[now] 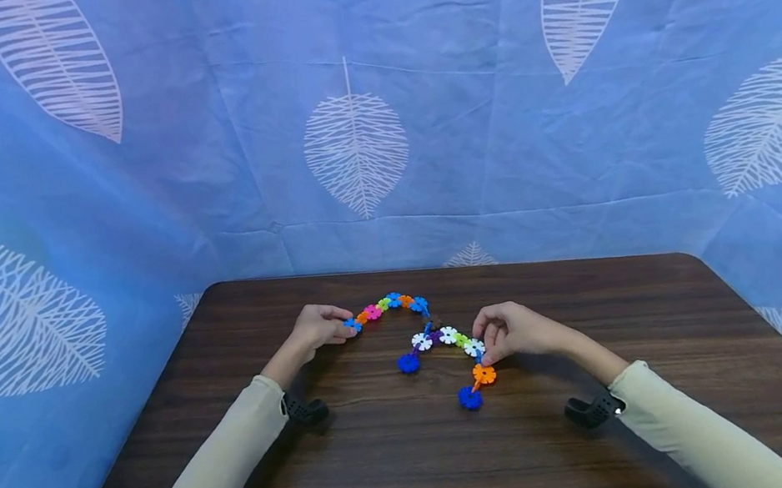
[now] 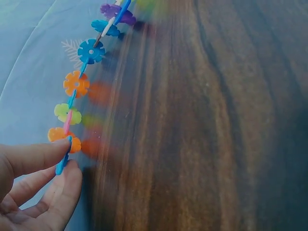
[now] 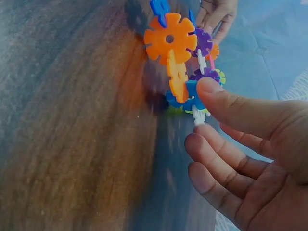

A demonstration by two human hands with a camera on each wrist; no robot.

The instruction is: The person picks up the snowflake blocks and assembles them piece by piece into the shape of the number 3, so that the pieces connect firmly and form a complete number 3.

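Observation:
A chain of interlocking plastic flower discs (image 1: 394,300) curves over the brown table, its notched pieces blue, orange, pink, green, white, purple and brown. My left hand (image 1: 318,326) pinches the blue disc (image 2: 61,166) at the chain's left end between thumb and fingers. Toward the other end, my right hand (image 1: 518,330) has its thumb on a blue disc (image 3: 191,89), with fingertips at a white disc (image 3: 198,115) below it. From there an orange disc (image 1: 484,374) and a dark blue disc (image 1: 470,398) stick out toward me. Another dark blue disc (image 1: 409,363) ends a short branch near the middle.
The dark wood-grain table (image 1: 395,471) reaches back to a blue cloth (image 1: 466,140) printed with white leaves, which hangs behind and at both sides. A black strap (image 1: 306,411) is on the left wrist and another black strap (image 1: 592,410) on the right.

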